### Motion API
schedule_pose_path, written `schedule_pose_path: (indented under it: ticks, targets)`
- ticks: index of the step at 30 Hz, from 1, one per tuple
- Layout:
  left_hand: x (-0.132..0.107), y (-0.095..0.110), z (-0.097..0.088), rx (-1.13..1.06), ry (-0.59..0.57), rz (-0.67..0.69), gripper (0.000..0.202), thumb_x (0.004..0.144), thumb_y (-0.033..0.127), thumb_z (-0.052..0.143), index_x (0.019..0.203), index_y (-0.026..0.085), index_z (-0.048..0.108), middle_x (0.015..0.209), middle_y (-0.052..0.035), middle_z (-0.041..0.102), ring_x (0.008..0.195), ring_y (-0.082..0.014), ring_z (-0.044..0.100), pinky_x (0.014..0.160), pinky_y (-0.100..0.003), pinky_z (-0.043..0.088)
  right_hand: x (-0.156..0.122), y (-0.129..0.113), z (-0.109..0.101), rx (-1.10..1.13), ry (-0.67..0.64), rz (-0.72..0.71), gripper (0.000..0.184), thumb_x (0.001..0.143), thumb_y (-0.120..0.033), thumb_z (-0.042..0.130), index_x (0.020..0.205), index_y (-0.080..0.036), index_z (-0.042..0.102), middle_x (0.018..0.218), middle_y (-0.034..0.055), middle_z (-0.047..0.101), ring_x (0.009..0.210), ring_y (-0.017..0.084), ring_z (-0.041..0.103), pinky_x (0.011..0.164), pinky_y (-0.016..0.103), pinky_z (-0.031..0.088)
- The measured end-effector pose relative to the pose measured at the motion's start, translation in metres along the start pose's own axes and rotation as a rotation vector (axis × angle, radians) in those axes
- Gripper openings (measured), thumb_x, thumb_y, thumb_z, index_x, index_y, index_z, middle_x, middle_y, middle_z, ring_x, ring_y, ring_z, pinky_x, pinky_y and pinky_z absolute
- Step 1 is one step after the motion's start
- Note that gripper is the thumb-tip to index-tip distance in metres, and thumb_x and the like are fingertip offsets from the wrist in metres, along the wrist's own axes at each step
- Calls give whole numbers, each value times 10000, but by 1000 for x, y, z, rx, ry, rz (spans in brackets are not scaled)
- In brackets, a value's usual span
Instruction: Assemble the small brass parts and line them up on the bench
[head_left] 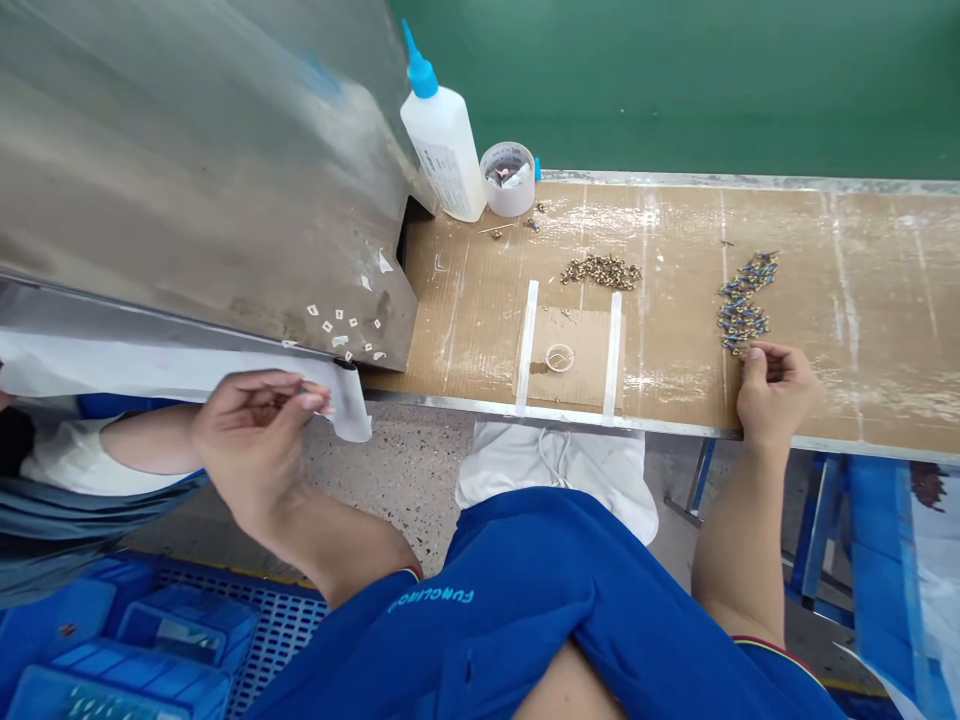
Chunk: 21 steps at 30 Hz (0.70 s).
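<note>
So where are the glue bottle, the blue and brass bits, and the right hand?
Glue bottle (442,140), head view, on its white body.
Blue and brass bits (742,305), head view, on the heap's middle.
Right hand (776,392), head view, on its back.

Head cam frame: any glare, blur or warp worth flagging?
Head view: glare streaks on the brown bench top; smeared reflections on the steel panel; wide-angle stretch at the frame edges, warping the blue crates; the small parts too fine to resolve singly.
</note>
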<state>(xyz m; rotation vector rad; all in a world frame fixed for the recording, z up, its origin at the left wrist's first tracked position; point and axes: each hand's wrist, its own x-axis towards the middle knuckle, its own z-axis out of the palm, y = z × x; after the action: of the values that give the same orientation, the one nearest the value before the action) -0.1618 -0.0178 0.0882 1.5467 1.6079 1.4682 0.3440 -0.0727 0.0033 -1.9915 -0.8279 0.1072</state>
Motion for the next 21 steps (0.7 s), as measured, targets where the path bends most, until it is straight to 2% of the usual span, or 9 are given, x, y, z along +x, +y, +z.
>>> schedule_pose_path:
  ticks: [1,3,5,7,10,13,16,21]
  targets:
    - [-11,1,1,-67,-51,-14,253,676,246,879,789,185,661,648,59,713,534,-107,639,462,-226,540,0,-1,0,-10,2,2,137,724,-331,585,771,-221,650,720,80,680,610,199,577,611,348,464]
    - [-27,3,14,-267,-274,-57,231,693,266,908,794,200,711,665,38,738,557,-111,668,459,-210,552,0,-2,0,-22,-4,7,123,728,-306,590,776,-213,655,726,82,676,609,197,571,618,351,465]
    - [-34,1,40,-448,-550,-122,204,716,275,914,811,209,746,674,16,749,575,-114,689,468,-194,556,0,-2,0,-29,-4,15,111,737,-293,595,781,-214,658,733,81,671,621,198,569,634,358,468]
    - [-36,-4,74,-586,-699,-206,214,705,288,927,806,192,765,686,-18,757,591,-128,703,491,-203,572,0,-1,0,-24,-6,17,103,754,-302,599,788,-221,652,743,78,667,636,202,574,659,366,473]
    - [-38,-11,124,-769,-741,-316,258,675,336,945,737,167,761,697,-47,755,604,-130,701,521,-206,570,-1,0,2,5,-11,9,126,774,-340,607,796,-220,635,752,83,661,658,213,598,686,377,481]
    - [-46,-11,157,-872,-792,-371,297,655,387,951,686,162,760,741,-64,751,649,-118,689,566,-204,556,-2,1,2,6,-8,1,162,774,-364,598,808,-213,645,750,91,667,678,216,610,677,368,481]
    - [-55,-8,173,-900,-848,-423,306,672,435,934,712,171,786,725,-54,717,599,-90,629,546,-202,515,0,1,2,21,2,-2,195,760,-388,597,815,-212,658,731,84,666,673,210,603,664,360,478]
    - [-59,-9,179,-856,-880,-441,314,761,476,867,837,177,811,732,-51,704,594,-89,605,539,-202,509,0,-12,5,208,-90,8,266,750,-451,680,832,-197,675,750,85,686,694,207,642,695,362,506]
